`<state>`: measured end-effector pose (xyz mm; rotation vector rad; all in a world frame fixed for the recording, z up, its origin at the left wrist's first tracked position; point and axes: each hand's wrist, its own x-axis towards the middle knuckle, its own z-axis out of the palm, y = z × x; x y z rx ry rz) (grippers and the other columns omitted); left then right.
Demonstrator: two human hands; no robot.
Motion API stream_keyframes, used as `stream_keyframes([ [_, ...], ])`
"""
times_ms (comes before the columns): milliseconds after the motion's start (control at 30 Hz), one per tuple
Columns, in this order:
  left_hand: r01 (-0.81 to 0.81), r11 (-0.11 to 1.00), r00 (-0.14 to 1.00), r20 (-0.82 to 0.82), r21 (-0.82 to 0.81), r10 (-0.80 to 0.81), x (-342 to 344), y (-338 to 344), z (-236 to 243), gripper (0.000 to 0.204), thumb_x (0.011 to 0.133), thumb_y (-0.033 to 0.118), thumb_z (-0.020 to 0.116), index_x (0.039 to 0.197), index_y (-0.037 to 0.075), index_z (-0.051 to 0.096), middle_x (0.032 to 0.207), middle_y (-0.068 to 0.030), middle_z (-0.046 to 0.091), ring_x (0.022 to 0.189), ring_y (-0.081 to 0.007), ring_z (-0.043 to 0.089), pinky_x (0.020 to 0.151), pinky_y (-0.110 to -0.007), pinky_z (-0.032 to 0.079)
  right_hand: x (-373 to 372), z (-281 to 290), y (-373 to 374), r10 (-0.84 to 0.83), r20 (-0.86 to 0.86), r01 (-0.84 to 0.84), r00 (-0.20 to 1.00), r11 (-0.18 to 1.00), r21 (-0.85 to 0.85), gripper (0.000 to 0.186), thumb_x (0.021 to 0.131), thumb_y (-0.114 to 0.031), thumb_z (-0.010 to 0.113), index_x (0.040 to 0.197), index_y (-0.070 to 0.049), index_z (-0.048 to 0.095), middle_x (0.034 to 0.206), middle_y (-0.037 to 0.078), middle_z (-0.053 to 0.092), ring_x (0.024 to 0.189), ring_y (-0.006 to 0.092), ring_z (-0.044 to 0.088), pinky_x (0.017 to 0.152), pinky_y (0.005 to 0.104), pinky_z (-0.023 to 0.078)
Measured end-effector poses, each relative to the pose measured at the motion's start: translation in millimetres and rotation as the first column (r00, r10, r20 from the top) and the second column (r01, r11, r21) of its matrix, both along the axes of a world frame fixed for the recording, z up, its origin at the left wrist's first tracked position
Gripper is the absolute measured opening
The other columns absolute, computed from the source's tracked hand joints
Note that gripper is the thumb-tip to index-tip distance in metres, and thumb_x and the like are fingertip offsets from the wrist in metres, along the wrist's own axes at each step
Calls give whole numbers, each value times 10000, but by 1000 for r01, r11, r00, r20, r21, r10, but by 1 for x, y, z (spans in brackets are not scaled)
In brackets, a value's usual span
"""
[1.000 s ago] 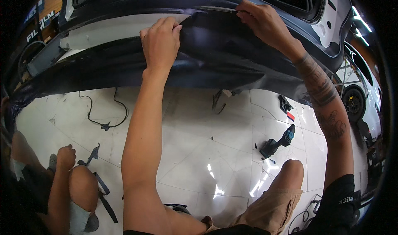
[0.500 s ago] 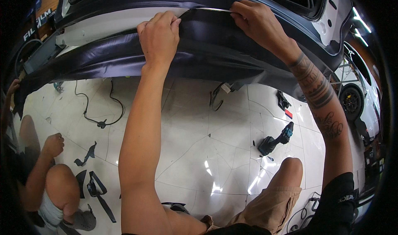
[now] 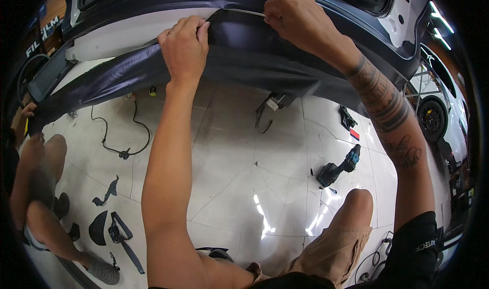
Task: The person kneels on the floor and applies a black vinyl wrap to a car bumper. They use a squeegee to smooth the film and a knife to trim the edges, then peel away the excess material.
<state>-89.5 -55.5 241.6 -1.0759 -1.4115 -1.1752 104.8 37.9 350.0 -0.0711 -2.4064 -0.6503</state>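
Note:
A sheet of dark, satiny film (image 3: 244, 64) hangs along the lower edge of a vehicle body, peeled away from a white panel (image 3: 122, 34) on the left. My left hand (image 3: 184, 47) is closed on the film's upper edge beside that bare panel. To its right, my right hand (image 3: 298, 24) is closed against the dark body edge. A thin pale line (image 3: 245, 11) runs from the film's corner to my right fingers; whether it is a strip or a gap I cannot tell. What those fingers grip is hidden.
At far left, a co-worker's hand (image 3: 29, 109) is at the film's end. On the tiled floor lie a cordless drill (image 3: 338, 167), a looped cable (image 3: 122, 151), black trim pieces (image 3: 99, 228) and a red-and-blue block (image 3: 354, 134). A white car (image 3: 451, 110) stands at right.
Both my hands appear slightly farther left and up; my right hand is a little nearer the film's corner. The co-worker's lower arm and legs have shifted, and the film's left end is raised.

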Motion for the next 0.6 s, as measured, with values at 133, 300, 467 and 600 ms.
stream_keyframes([
  [133, 35, 999, 999, 9, 7, -35, -2, 2, -1, 103, 857, 200, 636, 851, 97, 637, 841, -35, 672, 798, -250, 621, 811, -372, 381, 2, -2, 2, -18, -36, 14, 999, 994, -105, 112, 836, -126, 639, 841, -25, 689, 672, 122, 641, 616, 277, 639, 586, 348, 506],
  [300, 77, 997, 997, 13, 1, -77, -3, 3, -2, 107, 858, 199, 634, 863, 93, 642, 868, -34, 681, 809, -250, 626, 809, -371, 388, 10, -3, 10, -45, -48, 41, 998, 996, -81, 131, 844, -128, 647, 898, -27, 710, 744, 124, 684, 634, 254, 662, 588, 319, 515],
  [467, 104, 994, 995, -4, 32, -103, -10, 2, -1, 107, 855, 201, 638, 862, 94, 641, 874, -28, 682, 818, -244, 630, 805, -369, 392, 17, -2, 7, -73, -49, 68, 996, 992, -103, 123, 852, -117, 654, 902, -22, 714, 804, 136, 701, 654, 241, 680, 582, 293, 523],
  [600, 92, 995, 996, 3, 26, -92, -9, 3, -3, 107, 851, 201, 642, 860, 94, 640, 886, -23, 682, 823, -241, 631, 809, -364, 394, 26, -5, 6, -139, -68, 122, 988, 971, -208, 127, 850, -118, 668, 907, -14, 715, 820, 137, 704, 671, 236, 686, 588, 283, 531],
])
